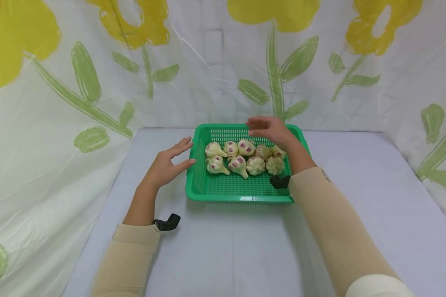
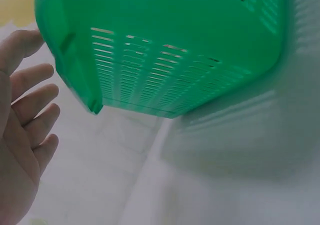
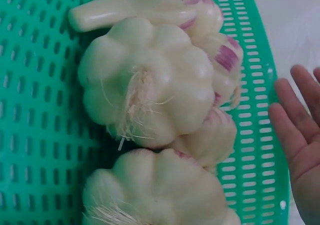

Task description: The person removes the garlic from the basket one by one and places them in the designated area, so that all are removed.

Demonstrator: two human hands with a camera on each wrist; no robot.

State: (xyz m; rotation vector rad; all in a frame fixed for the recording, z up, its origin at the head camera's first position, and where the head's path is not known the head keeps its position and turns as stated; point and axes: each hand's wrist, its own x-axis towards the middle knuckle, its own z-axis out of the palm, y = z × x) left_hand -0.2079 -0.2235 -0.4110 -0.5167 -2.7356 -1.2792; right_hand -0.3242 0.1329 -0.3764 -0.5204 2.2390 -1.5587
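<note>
A green plastic basket [image 1: 241, 199] holds several garlic bulbs [image 1: 238, 166], white with purple patches, lying in two rows. In the right wrist view, one bulb [image 3: 150, 80] shows its dry root end. My left hand [image 1: 169, 166] is at the basket's left rim, fingers spread and thumb apart; in the left wrist view its fingertips lie close to the basket's side wall [image 2: 160, 70]. Over the back right of the basket hovers my right hand [image 1: 270, 128], fingers extended and nothing in its grasp. The right forearm crosses the basket's right side and hides part of it.
The basket stands on a white table [image 1: 230, 247] near its back edge. Behind it hangs a pale curtain [image 1: 208, 90] printed with yellow flowers and green leaves. A black wrist camera mount [image 1: 167, 222] sticks out from the left wrist, another [image 1: 280, 182] from the right.
</note>
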